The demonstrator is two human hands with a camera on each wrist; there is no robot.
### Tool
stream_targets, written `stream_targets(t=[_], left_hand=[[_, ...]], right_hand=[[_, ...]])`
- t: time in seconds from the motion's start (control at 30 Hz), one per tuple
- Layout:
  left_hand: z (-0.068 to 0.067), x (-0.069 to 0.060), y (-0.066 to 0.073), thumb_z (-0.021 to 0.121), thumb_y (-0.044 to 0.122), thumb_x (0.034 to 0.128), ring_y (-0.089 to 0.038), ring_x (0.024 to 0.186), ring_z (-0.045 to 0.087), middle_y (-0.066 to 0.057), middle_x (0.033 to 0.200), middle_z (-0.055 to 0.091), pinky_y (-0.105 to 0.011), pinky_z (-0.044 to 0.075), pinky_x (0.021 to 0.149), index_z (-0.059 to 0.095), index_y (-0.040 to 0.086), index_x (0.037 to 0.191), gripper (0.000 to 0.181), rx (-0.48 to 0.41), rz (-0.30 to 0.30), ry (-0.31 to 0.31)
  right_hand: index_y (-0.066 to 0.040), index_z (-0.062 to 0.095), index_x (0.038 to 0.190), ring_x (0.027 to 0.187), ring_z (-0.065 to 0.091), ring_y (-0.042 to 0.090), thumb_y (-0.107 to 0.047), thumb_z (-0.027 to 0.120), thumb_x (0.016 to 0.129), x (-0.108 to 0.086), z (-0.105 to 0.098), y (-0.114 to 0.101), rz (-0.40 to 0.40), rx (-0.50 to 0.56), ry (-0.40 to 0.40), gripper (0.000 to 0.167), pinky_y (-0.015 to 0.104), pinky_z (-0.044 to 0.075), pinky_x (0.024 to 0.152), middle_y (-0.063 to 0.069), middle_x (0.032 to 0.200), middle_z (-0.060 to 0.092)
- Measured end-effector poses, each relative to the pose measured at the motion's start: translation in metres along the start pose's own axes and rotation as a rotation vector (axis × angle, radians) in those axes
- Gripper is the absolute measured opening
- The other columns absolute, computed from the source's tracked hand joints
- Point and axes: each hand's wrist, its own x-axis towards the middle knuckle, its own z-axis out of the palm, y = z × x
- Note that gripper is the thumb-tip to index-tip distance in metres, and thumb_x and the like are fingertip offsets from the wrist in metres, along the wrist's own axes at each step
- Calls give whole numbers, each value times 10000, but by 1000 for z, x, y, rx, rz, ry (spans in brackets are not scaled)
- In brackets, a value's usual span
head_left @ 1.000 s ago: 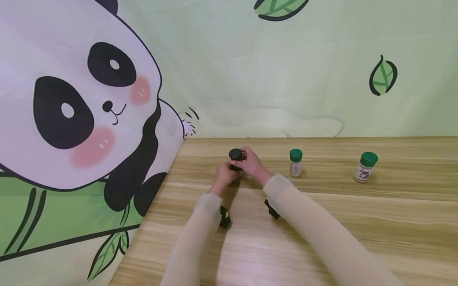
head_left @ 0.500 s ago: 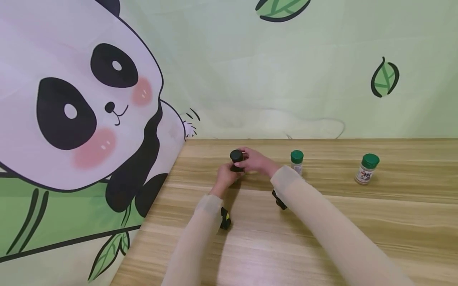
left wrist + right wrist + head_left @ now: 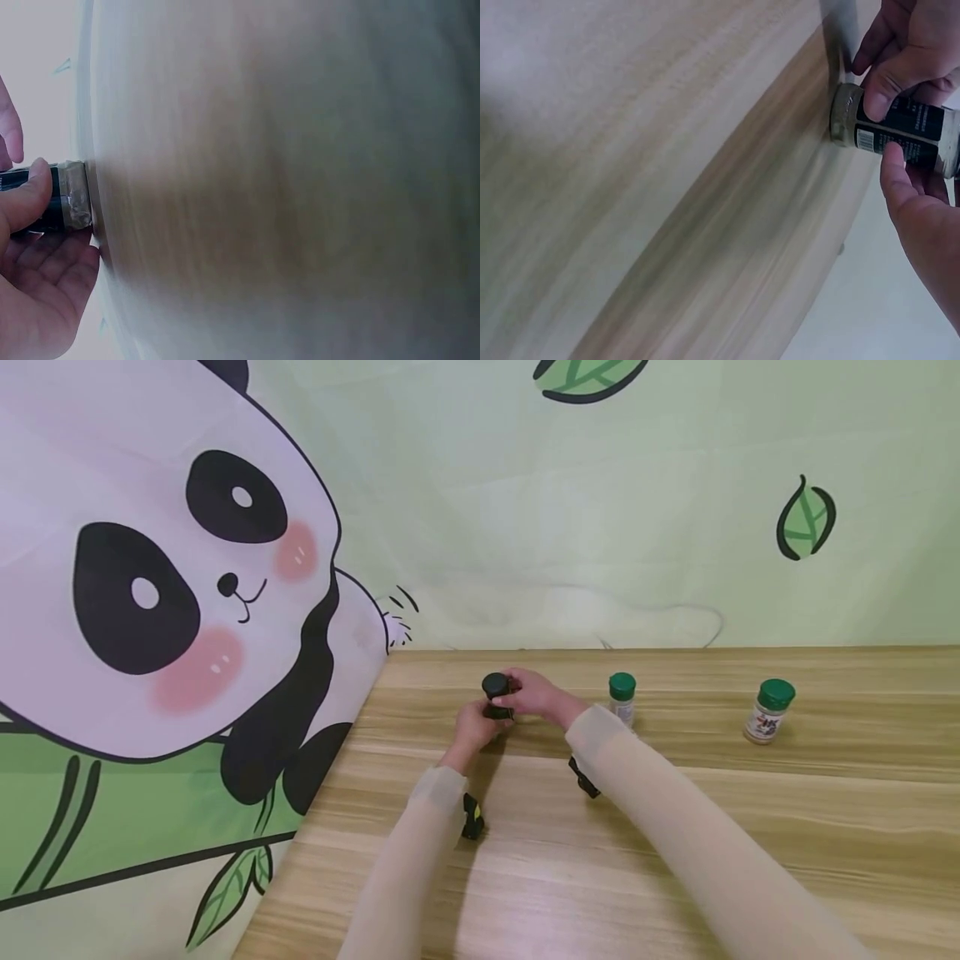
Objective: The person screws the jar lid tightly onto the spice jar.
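Note:
A small seasoning jar (image 3: 497, 687) with a black lid and dark label stands upright near the back left of the table. My left hand (image 3: 472, 727) grips its lower part, the thumb across the label. From the right, my right hand (image 3: 536, 695) holds the same jar higher up, thumb in front and fingers behind. In the right wrist view, the clear base of the jar (image 3: 845, 114) is at the tabletop, and both hands are around the label. The left wrist view has the jar's base (image 3: 75, 195) beside the fingers; its lid is out of that frame.
Two green-capped seasoning jars stand to the right: a nearer one (image 3: 622, 693), partly behind the right sleeve, and a farther one (image 3: 769, 712). A panda-printed cloth (image 3: 525, 510) hangs along the back and left of the wooden table (image 3: 525, 877).
My right wrist and forearm have swung slightly to the right, the sleeve now covering part of the nearer green-capped jar. Both hands keep hold of the black-lidded jar, which stays in place.

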Motion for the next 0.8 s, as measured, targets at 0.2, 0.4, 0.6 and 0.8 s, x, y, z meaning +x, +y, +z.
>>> stream_targets(t=[0.2,0.4,0.6,0.8], left_hand=[[-1,-3,2,792,54,859,-384,1112,691,-280,1183,728,-436,559,962,695,-87,1184,368,6,13,8],[2,11,-11,831,108,835,-333,1080,703,-236,1177,746,-421,568,938,716,-50,1184,400,-11,-10,-14],[14,36,-47,869,234,799,-242,947,718,-142,1062,794,-339,576,848,764,31,1108,385,-4,72,3],[-1,5,-6,786,88,836,-329,948,705,-260,1079,762,-378,577,844,723,-90,1124,345,-5,24,14]], right_hand=[[52,415,1491,1384,512,398,-76,625,1006,0,6,3,-12,-36,80,544,476,500,1093,293,1487,513],[37,430,1487,1363,522,376,-117,648,1004,-1,12,7,-30,-54,147,552,420,500,1047,274,1480,529],[48,451,1449,1398,503,397,-102,662,992,-4,19,8,-64,-18,221,526,482,400,1190,289,1474,536],[36,444,1453,1409,490,399,-135,665,995,-4,27,11,-56,-25,296,536,499,386,1198,283,1482,528]])
